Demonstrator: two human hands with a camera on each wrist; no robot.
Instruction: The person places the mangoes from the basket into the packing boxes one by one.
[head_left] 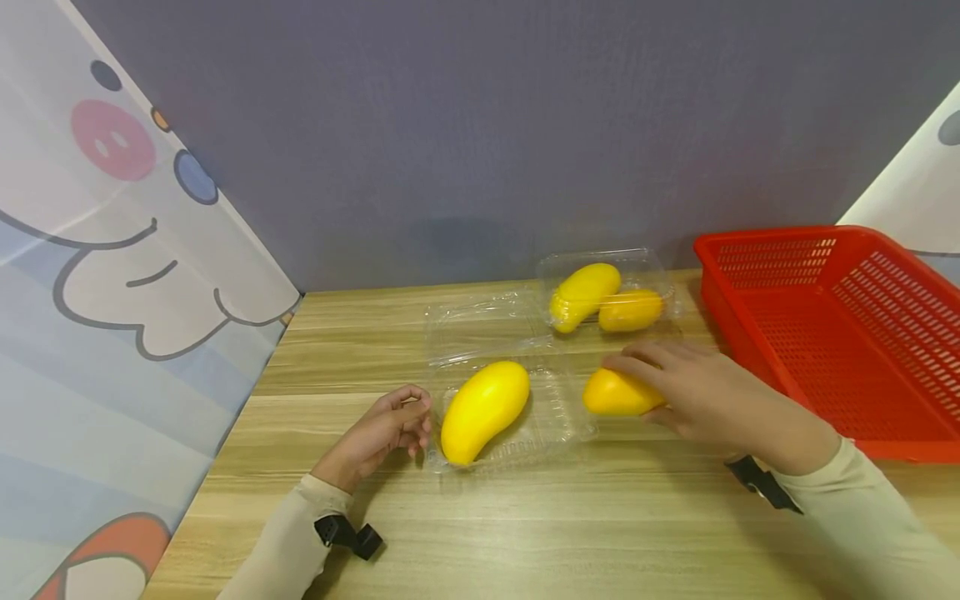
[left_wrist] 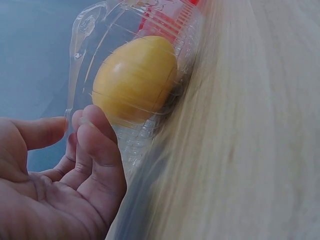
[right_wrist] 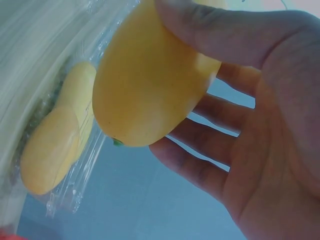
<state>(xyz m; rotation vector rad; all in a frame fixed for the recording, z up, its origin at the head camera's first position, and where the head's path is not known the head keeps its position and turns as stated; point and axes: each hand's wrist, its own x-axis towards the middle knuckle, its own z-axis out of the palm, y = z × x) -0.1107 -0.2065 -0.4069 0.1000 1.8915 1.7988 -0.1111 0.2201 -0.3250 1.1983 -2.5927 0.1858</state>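
My left hand (head_left: 386, 429) is at the left edge of an open clear plastic clamshell container (head_left: 557, 408), thumb and fingertips pinching its rim in the left wrist view. A large yellow mango (head_left: 486, 410) lies slanted in that container's base, and the lid (head_left: 480, 327) is folded back behind it. To the right, my right hand (head_left: 697, 392) grips a smaller orange-yellow mango (head_left: 617, 394) between thumb and fingers, above the table beside the container. A small green stem spot (right_wrist: 117, 142) shows on this mango's end in the right wrist view.
Behind my right hand stands a second clear container (head_left: 645, 262) with two mangoes (head_left: 587, 292) in it. A red plastic basket (head_left: 757, 333) with slotted walls occupies the right side. A grey wall (head_left: 480, 142) bounds the wooden table (head_left: 510, 542) at the back.
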